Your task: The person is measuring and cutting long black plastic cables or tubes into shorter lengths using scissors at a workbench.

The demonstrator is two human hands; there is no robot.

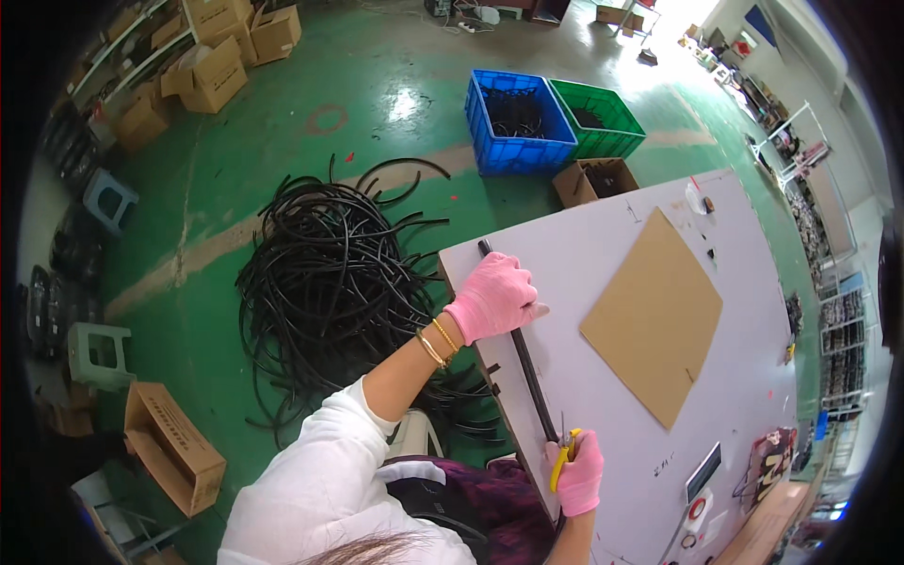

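A long black rubber strip lies along the near left edge of the white table. Near its far end, my left hand, in a pink glove, is closed over the strip and presses it on the tabletop. My right hand, also pink-gloved, is at the near end of the strip, wrapped round a pair of yellow-handled snips. The narrow tip of the snips points away from me, close beside the strip. My right palm hides part of the handles.
On the floor to the left lies a tangled heap of black strips. A blue crate, a green crate and a carton stand beyond the table. A cardboard sheet and a phone lie on the tabletop.
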